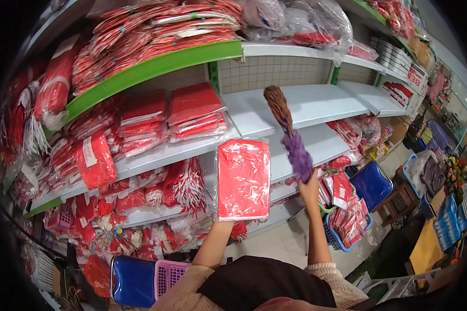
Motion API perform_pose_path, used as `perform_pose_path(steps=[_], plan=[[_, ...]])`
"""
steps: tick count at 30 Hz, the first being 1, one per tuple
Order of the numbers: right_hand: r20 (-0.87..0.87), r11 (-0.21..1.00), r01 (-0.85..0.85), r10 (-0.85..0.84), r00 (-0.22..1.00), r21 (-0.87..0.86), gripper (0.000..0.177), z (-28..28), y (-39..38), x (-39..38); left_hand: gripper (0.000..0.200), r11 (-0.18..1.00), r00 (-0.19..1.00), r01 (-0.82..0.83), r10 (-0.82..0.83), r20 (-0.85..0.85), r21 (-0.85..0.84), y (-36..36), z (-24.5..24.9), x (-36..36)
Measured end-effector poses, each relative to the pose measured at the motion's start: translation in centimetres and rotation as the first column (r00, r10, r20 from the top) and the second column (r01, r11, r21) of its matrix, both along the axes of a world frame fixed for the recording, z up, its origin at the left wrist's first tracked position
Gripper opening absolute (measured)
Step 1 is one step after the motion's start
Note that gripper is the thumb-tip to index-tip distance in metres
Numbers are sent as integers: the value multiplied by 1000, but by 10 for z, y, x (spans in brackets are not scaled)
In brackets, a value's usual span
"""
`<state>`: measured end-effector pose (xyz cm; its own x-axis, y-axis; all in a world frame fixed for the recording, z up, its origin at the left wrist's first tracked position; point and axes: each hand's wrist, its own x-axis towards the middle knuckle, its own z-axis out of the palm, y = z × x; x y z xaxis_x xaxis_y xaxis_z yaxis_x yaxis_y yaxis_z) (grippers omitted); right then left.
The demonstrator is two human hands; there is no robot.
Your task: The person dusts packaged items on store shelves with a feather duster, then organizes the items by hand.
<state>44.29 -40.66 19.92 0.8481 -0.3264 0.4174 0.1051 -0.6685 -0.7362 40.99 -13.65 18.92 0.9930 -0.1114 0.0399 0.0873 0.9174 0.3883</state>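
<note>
A flat red packet (243, 181) in a clear plastic sleeve is held upright in front of the shelves. My left hand (223, 226) grips it from behind at the lower edge; its fingers are hidden by the packet. In my right hand (308, 185) is a duster (297, 155), purple and shaggy near the grip, with brown strands at its raised end. The duster is held up before the white shelf (301, 106), tilted to the left. Closed fingers wrap its lower end.
Stacked red packets (195, 109) sit on the shelf at left, below a green-edged shelf (155, 65) piled with red bundles. At right stand a blue basket (347, 233) of red packets and a blue stool (372, 184). Another blue stool (133, 280) and a pink basket (168, 274) are at lower left.
</note>
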Motion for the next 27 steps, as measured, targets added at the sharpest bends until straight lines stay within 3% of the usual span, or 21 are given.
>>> perform_pose_path(steps=[2,4,6,11,14,17,19,20,21,23,26,27], plan=[[43,988,-153,152,987,34,56,70,29,-2,66,1000,1000,-15,15,-3,0,5,0,-4],[161,908,-132,211,964,-398,53,59,23,47,67,1000,1000,-30,30,1,-1,11,1,-6],[14,857,-137,166,986,-497,45,88,40,61,67,999,999,-43,43,0,1,15,1,-10],[-104,870,-150,114,988,-470,36,109,63,119,67,998,998,-69,69,3,-2,25,3,-15],[-24,803,-82,83,996,-590,37,108,72,118,67,997,997,-74,74,1,-7,28,5,-15],[387,713,329,-88,918,-619,40,121,106,54,67,997,997,-74,74,7,-6,30,10,-15],[334,843,130,61,941,-521,43,117,122,23,67,998,998,-68,68,4,-9,31,14,-13],[197,920,-113,198,960,-374,44,108,129,12,67,998,998,-65,65,3,-10,31,16,-13],[83,924,-336,355,931,-183,46,101,134,2,68,998,998,-63,63,4,-12,31,19,-12],[-178,803,-576,595,784,150,43,105,141,-20,68,998,999,-53,53,-3,-23,32,26,-11],[130,410,-662,783,608,628,39,74,156,-17,68,999,999,-45,45,-8,-29,34,42,-12],[193,356,-655,766,613,667,37,75,158,-14,68,998,999,-49,49,-14,-29,35,51,-11]])
